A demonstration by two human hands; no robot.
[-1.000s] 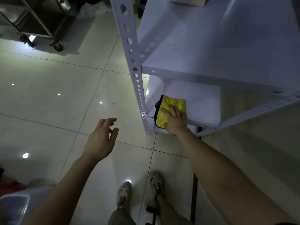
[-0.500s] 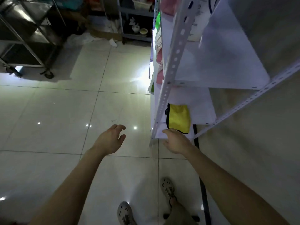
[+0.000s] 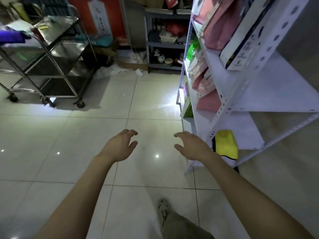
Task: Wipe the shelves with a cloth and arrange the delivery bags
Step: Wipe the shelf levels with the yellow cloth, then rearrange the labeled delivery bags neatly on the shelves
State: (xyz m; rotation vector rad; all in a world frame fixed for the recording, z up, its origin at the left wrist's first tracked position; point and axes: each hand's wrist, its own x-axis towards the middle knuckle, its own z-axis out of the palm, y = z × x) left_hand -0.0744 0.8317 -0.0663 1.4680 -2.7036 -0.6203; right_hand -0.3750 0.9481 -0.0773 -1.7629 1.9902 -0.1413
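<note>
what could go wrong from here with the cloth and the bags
1. The yellow cloth lies at the edge of the bottom shelf, and neither the left hand nor the right hand holds it; it might slide off.
2. The pink bags lean tilted, so reaching in could topple them.

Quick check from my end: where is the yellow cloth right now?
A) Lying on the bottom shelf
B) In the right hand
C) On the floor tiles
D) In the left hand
A: the yellow cloth lies on the bottom shelf, while the right hand and left hand hang open over the floor, holding nothing.
</note>
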